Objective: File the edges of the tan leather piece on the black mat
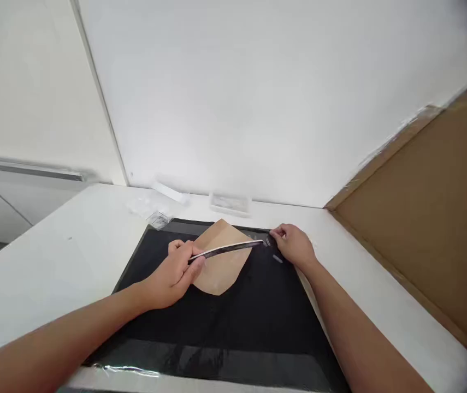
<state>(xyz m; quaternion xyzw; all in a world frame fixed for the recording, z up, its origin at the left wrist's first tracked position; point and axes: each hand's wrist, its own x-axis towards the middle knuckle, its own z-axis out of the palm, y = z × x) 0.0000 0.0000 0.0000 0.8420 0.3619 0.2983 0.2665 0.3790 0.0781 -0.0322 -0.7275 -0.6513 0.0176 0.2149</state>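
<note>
My left hand [178, 273] is closed on one end of a long thin dark strip with a white edge [231, 248]. The strip is slightly curved and points right, above a brown sheet of paper [219, 278] lying on a black mat [233, 325]. Near the mat's far right corner, my right hand [296, 248] has thumb and fingertips pinched together; what they hold, if anything, is too small to make out. A few small greyish slivers [277, 258] lie on the mat beside those fingers, close to the strip's free end.
Behind the mat, a clear shallow box [230, 204] stands against the white wall. Crumpled clear plastic [151, 207] and a white strip-like piece [170, 192] lie at the back left of the white table [61, 245]. A brown cardboard panel [430, 202] rises on the right.
</note>
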